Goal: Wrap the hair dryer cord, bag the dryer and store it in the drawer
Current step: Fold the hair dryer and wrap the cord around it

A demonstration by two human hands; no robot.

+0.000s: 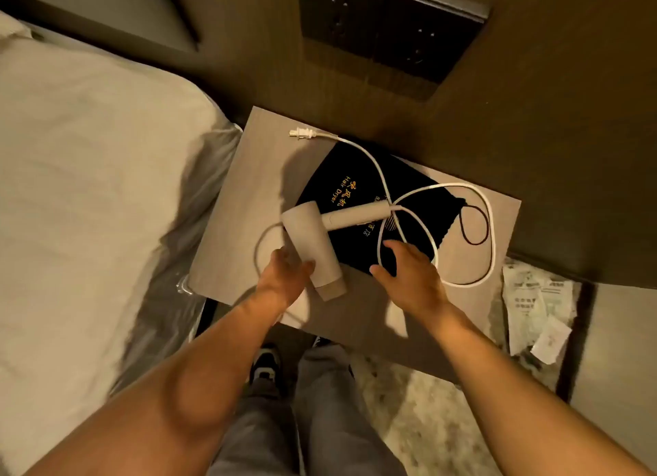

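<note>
One dryer (pixel 313 251), one bag (pixel 359 187), two hands

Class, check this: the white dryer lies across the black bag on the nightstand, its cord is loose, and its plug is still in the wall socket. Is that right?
Not quite. In the head view the plug lies unplugged on the nightstand, not in the socket. The rest holds: the dryer lies across the bag and the cord is loose.

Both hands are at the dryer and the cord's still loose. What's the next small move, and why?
Probably close the left hand on the dryer and have the right hand gather the cord: it sprawls in loose loops over the bag, with the plug lying free.
</note>
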